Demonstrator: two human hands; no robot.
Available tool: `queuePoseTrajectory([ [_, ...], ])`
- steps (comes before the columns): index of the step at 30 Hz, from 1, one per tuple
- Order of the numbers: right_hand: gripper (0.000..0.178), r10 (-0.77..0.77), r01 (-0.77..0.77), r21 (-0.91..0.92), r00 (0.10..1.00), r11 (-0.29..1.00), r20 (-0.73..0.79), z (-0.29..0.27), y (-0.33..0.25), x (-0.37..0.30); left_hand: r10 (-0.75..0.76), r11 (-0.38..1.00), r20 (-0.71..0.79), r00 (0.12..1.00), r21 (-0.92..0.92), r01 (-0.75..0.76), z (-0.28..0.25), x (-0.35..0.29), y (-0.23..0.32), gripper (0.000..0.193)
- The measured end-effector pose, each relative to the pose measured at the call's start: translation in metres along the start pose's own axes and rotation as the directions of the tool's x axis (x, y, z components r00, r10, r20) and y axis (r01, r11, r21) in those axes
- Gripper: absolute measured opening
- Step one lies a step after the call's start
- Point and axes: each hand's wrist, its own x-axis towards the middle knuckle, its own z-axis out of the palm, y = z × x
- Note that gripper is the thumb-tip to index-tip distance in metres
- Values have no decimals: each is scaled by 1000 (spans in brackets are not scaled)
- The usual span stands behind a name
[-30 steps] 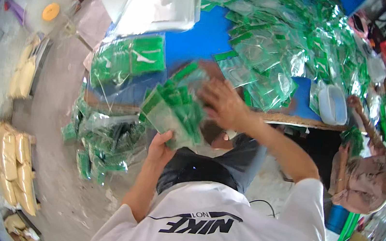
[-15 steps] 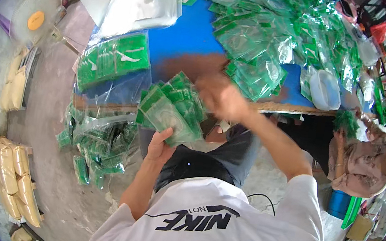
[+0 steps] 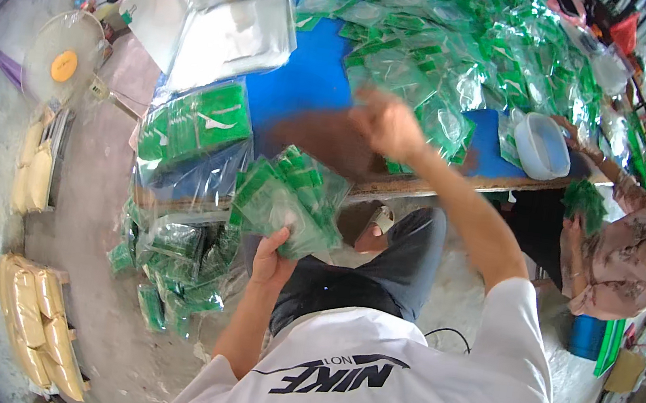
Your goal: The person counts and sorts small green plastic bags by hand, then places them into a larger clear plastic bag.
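Observation:
My left hand is closed on a fanned bunch of green-and-clear plastic packets, its thumb on top, just in front of the table's near edge. My right hand is over the table at the near left side of a large heap of similar packets. Motion blurs its fingers, and whether anything is in them cannot be made out. To the left of the held bunch, a neat stack of green packets lies on clear plastic film at the table's left corner.
The table has a blue top. A co-worker sits at the right, one hand near a translucent plastic tub. Bundled green packets hang or lie below the left edge. A fan and tan packages stand left.
My right hand has moved up and slightly right from beside the held packets toward the heap. The whole view has shifted a little. My left hand keeps hold of the bunch.

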Motion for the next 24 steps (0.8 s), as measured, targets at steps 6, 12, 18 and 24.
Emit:
queuePoseTrajectory([
  [6,72,83,2,-433,981,901,176,29,39,-13,-17,985,56,998,-173,26,-31,-5,-6,48],
  [12,39,-436,372,228,787,900,437,4,-59,-46,-45,999,-35,998,-18,45,-2,3,0,54],
  [18,44,-144,161,-77,971,984,190,19,-23,-29,-23,1000,-22,999,-10,23,-9,-5,0,53],
  [24,40,-342,211,320,832,923,436,8,-73,-53,-32,999,-25,999,1,32,-19,-8,-6,55],
])
